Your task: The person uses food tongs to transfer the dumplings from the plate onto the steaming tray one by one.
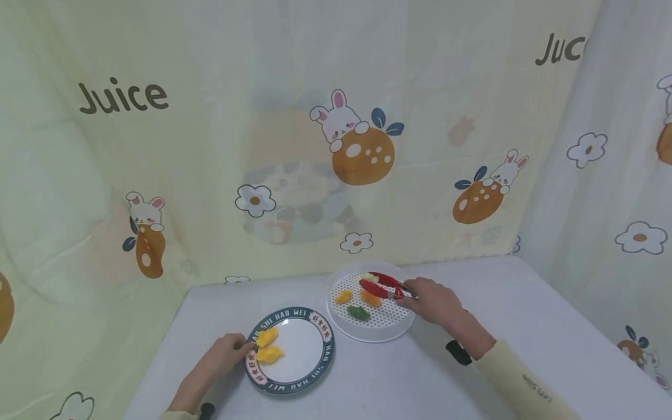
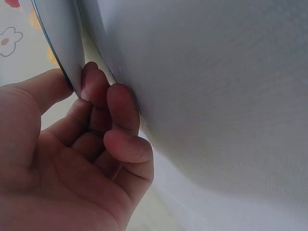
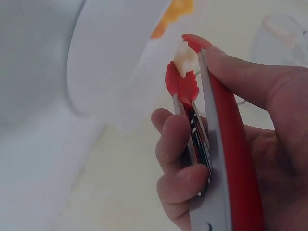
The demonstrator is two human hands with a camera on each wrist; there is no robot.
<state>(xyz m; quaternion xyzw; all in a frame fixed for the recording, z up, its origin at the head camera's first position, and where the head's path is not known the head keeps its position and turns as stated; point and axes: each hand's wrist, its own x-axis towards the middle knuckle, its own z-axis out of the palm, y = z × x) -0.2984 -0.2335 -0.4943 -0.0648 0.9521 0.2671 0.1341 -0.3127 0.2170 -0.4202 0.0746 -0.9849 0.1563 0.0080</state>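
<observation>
My left hand (image 1: 227, 353) pinches the left rim of a white plate (image 1: 301, 353) with a dark blue lettered border. In the left wrist view, the thumb lies on one face of the plate's edge (image 2: 57, 53), fingers on the other. Two yellow dumpling-shaped pieces (image 1: 270, 354) lie at the plate's left side. My right hand (image 1: 433, 300) grips red-tipped metal tongs (image 1: 374, 290) over a round white perforated tray (image 1: 391, 318). A pale piece (image 3: 185, 60) sits between the tong tips; whether they clamp it I cannot tell. A yellow piece (image 1: 343, 296), an orange piece (image 1: 371, 299) and a green piece (image 1: 359, 313) lie in the tray.
The plate and tray stand close together on a white-covered table (image 1: 367, 379), the tray farther back and to the right. A cream curtain (image 1: 210, 146) printed with rabbits and oranges hangs behind the table, and more printed cloth hangs at both sides.
</observation>
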